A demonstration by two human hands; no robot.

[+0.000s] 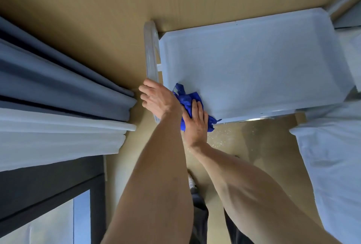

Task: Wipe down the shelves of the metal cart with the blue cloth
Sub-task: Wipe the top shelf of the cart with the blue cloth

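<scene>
Two hands, left hand grip curled round one cart handle, right hand grip spread flat on one blue cloth

Smooth matt cart shelf; crumpled cloth.

Both forearms are bare, with no sleeves, watch or rings to see. The left hand and right hand wear no gloves. Below are dark grey trousers and a white shoe.
</scene>
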